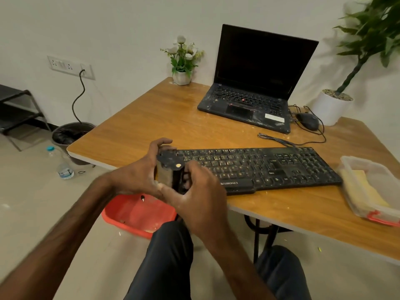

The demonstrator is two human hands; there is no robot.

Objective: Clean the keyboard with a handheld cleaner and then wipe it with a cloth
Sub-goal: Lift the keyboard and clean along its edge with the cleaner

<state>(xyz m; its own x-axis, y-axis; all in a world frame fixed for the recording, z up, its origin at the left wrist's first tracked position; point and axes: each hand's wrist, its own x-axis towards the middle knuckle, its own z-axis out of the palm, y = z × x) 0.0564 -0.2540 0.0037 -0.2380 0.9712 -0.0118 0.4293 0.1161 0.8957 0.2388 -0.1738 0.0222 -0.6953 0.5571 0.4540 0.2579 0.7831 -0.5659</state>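
A black keyboard (270,167), dusted with pale crumbs, lies near the front edge of the wooden table (151,118). In front of its left end I hold a small handheld cleaner (170,173) with a black top, a yellow button and a clear dust cup. My left hand (136,172) grips the cup side, fingers curled over the top. My right hand (201,195) grips the black body from the right. A yellow cloth (363,189) lies in a clear plastic box (372,215) at the table's right edge.
An open black laptop (255,83) stands at the back, a wired mouse (308,121) to its right. A small flower pot (183,76) sits at the far corner. A red tub (134,215) lies on the floor under my hands, with a bin (69,133) and water bottle (62,165) left.
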